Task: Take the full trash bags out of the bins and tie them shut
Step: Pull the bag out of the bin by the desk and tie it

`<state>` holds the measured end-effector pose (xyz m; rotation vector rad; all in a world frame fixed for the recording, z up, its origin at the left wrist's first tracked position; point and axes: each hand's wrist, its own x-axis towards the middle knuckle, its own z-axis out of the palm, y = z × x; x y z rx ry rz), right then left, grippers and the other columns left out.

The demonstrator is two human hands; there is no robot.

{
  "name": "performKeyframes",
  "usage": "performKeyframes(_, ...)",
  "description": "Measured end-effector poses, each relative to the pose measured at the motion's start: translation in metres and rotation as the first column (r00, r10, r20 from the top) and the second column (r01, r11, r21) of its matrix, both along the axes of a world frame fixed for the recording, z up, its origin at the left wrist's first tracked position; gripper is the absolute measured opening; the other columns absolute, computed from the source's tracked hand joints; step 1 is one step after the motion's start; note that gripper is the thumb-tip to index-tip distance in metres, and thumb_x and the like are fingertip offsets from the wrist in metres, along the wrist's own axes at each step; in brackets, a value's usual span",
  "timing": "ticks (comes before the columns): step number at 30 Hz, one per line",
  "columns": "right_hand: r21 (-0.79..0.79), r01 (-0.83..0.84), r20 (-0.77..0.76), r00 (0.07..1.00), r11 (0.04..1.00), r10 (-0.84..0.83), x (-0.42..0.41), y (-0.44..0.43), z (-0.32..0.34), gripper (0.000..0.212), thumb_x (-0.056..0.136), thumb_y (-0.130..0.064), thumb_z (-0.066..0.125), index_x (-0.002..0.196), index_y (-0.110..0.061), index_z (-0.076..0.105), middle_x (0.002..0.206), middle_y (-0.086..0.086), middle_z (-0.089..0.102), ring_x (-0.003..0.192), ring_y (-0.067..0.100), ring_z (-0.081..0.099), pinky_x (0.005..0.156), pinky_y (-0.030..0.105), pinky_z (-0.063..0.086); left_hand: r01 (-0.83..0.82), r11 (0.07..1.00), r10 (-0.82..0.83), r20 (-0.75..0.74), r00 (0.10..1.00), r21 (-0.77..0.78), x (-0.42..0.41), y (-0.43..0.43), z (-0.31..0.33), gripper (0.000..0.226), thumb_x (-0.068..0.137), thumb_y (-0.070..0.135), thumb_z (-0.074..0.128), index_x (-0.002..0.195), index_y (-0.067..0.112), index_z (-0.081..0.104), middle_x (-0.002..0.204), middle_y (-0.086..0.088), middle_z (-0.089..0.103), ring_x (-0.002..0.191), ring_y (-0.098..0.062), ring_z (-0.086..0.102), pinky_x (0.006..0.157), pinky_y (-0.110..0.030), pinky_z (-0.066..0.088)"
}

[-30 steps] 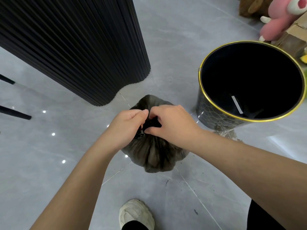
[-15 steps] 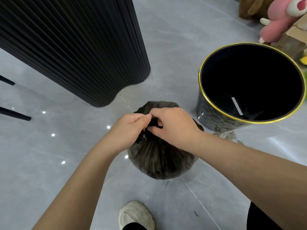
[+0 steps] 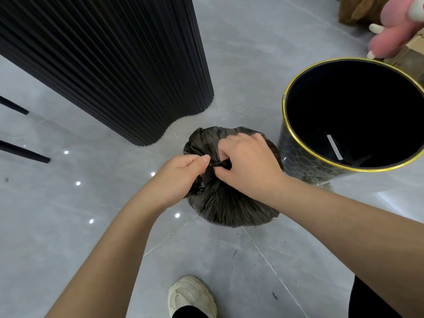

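A full black trash bag (image 3: 229,207) sits on the grey tiled floor at the centre of the view. Its top is gathered into a twisted neck. My left hand (image 3: 181,177) pinches the neck from the left, and my right hand (image 3: 247,166) grips the bag's gathered top from the right. Both hands cover the knot area, so I cannot tell how the neck is tied. To the right stands a black bin (image 3: 305,161) with a gold rim, with no bag in it and a white strip lying inside.
A tall black fluted column (image 3: 128,72) stands at the left rear. Two thin black furniture legs (image 3: 25,153) reach in from the left edge. A pink plush toy (image 3: 394,35) and a cardboard box lie behind the bin. My white shoe (image 3: 190,294) is at the bottom.
The bag's loose top has spread wider behind my hands, and my right hand has shifted up and over the neck. The view has dipped slightly toward the bag.
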<state>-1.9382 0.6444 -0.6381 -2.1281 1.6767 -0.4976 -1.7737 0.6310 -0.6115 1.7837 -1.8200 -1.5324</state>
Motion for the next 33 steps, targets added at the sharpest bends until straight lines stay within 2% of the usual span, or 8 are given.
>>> performKeyframes(5,0.023,-0.063,0.033,0.998,0.998,0.062,0.003,0.004,0.002,0.020,0.084,-0.024,0.059,0.104,-0.026,0.059,0.072,-0.011,0.052,0.071,0.014,0.052,0.067,0.031,0.034,-0.065,0.995,0.062,0.033,0.997,0.078,0.002,0.000,-0.001,0.041,0.097,0.039,0.044,0.070,0.009,0.053,0.062,-0.009,0.049,0.046,-0.015,0.042,0.045,-0.025,0.037)
performKeyframes(8,0.047,-0.072,0.025,0.997,0.996,0.071,0.003,0.003,0.001,0.014,0.089,-0.036,0.058,0.094,-0.025,0.067,0.084,-0.008,0.063,0.082,0.018,0.058,0.063,0.029,0.033,-0.106,0.985,0.105,0.014,0.994,0.133,0.004,0.000,0.002,0.039,0.098,0.038,0.044,0.067,0.015,0.047,0.056,-0.009,0.044,0.038,-0.013,0.036,0.045,-0.024,0.033)
performKeyframes(13,-0.041,-0.117,-0.088,0.990,0.992,0.114,0.002,0.002,-0.003,0.023,0.083,-0.042,0.066,0.081,-0.019,0.070,0.087,-0.005,0.053,0.090,0.021,0.053,0.075,0.033,0.030,-0.154,0.972,0.152,0.024,0.988,0.176,0.007,0.001,0.003,0.040,0.098,0.039,0.042,0.065,0.017,0.043,0.046,0.003,0.032,0.035,-0.011,0.025,0.042,-0.022,0.026)
performKeyframes(16,-0.041,-0.095,-0.116,0.989,0.995,0.090,0.002,0.003,-0.004,0.023,0.078,-0.038,0.070,0.064,-0.025,0.057,0.096,-0.004,0.058,0.098,0.022,0.052,0.086,0.039,0.032,-0.154,0.972,0.148,0.045,0.988,0.176,0.008,0.001,0.001,0.043,0.098,0.041,0.041,0.061,0.018,0.038,0.040,0.009,0.029,0.035,-0.010,0.023,0.042,-0.022,0.023)
performKeyframes(19,-0.014,-0.136,-0.137,0.982,0.991,0.133,0.004,0.002,-0.002,0.028,0.083,-0.040,0.064,0.068,-0.026,0.045,0.081,-0.010,0.052,0.090,0.018,0.054,0.094,0.038,0.032,-0.156,0.973,0.150,0.050,0.987,0.169,0.010,0.002,0.002,0.044,0.098,0.042,0.041,0.061,0.018,0.041,0.045,0.006,0.037,0.037,-0.011,0.028,0.044,-0.024,0.028)
performKeyframes(23,0.014,-0.166,-0.129,0.978,0.986,0.166,0.006,0.001,-0.001,0.027,0.088,-0.042,0.057,0.075,-0.024,0.042,0.071,-0.011,0.044,0.074,0.016,0.050,0.080,0.034,0.033,-0.202,0.962,0.200,0.032,0.979,0.181,0.010,0.004,0.007,0.043,0.098,0.041,0.043,0.064,0.016,0.048,0.053,-0.002,0.049,0.037,-0.011,0.037,0.040,-0.020,0.037)
performKeyframes(27,0.074,-0.139,-0.091,0.985,0.988,0.145,0.007,0.001,0.000,0.019,0.090,-0.043,0.054,0.096,-0.025,0.051,0.075,-0.009,0.054,0.076,0.023,0.058,0.059,0.032,0.031,-0.241,0.949,0.253,-0.036,0.967,0.206,0.010,0.004,0.003,0.045,0.097,0.037,0.048,0.055,0.021,0.042,0.049,0.004,0.028,0.039,-0.011,0.020,0.040,-0.020,0.018)
performKeyframes(33,0.140,-0.171,-0.141,0.972,0.975,0.190,0.004,-0.001,-0.008,0.023,0.092,-0.043,0.051,0.087,-0.023,0.060,0.088,-0.002,0.065,0.087,0.026,0.059,0.065,0.030,0.030,-0.143,0.971,0.135,0.055,0.989,0.192,0.014,-0.001,-0.005,0.039,0.096,0.038,0.050,0.068,0.012,0.059,0.046,0.005,0.025,0.036,-0.010,0.019,0.042,-0.019,0.016)
